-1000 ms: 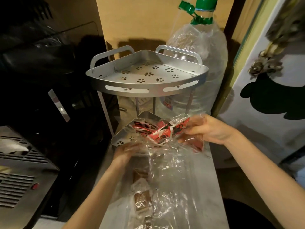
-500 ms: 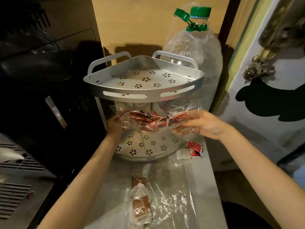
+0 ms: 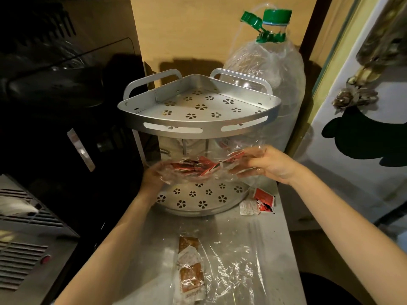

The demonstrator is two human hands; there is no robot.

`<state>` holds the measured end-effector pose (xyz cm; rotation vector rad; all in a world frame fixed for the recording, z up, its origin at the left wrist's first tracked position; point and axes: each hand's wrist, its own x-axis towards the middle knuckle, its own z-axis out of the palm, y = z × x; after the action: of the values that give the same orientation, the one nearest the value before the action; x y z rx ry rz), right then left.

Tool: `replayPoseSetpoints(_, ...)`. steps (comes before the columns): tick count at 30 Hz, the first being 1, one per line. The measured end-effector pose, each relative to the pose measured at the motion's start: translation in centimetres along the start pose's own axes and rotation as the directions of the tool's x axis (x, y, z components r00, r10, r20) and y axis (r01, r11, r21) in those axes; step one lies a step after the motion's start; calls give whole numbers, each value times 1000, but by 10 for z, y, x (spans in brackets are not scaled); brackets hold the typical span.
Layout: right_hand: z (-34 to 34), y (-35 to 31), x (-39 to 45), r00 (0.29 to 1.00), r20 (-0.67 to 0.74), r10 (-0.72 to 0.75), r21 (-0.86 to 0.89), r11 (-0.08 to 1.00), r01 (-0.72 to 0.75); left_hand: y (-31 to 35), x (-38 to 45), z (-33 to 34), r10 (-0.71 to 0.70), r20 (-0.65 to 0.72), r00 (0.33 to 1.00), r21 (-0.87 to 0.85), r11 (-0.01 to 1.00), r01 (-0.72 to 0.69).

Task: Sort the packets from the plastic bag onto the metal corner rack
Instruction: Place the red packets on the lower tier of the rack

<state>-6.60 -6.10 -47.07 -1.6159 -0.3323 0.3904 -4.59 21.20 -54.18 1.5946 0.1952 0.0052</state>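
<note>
A clear plastic bag (image 3: pixel 211 172) full of red packets (image 3: pixel 193 167) hangs between my hands over the lower tier (image 3: pixel 198 199) of the metal corner rack (image 3: pixel 198 126). My left hand (image 3: pixel 154 177) grips the bag's left end. My right hand (image 3: pixel 268 165) holds its right end, fingers stretched along the plastic. The rack's upper tier holds nothing. Two loose packets, red and white (image 3: pixel 259 202), lie on the counter right of the rack. Brown packets (image 3: pixel 190 274) lie near me inside another sheet of clear plastic (image 3: pixel 233 267).
The rack stands on a narrow grey counter (image 3: pixel 154 249). A big clear water bottle with a green cap (image 3: pixel 271 69) stands behind the rack at right. Dark appliances (image 3: pixel 55 106) fill the left side. A wall with a dark patch (image 3: pixel 363 139) is at right.
Both hands lifted the bag of red packets from the counter up and forward over the rack's lower tier. Two packets now lie loose at the right of the rack.
</note>
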Motion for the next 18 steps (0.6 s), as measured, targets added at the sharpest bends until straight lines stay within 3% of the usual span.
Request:
replayPoseSetpoints(3,2,21,3,993,-103,56,46,998,-52,-28,4,-6,5,16,1000,400,916,-11)
replayPoseSetpoints(6,4,40,3,988,-139,71,162,986,-48,-40,-1,-10,70,36,997,509,857,-78)
replayPoseSetpoints(10,4,53,4,985,-141,102,227,971,-68,-44,-12,-13,30,215,976,671,722,-170)
replayPoseSetpoints(12,4,55,5,984,-138,109,217,973,-77,-40,-16,-20,-28,317,948,661,724,-199)
replayPoseSetpoints(15,3,55,7,984,-139,113,225,971,-80,-32,-21,-32,-116,446,887,554,815,-172)
replayPoseSetpoints(18,4,55,8,981,-160,110,279,958,-62,-22,-31,-30,-20,375,927,373,919,-131)
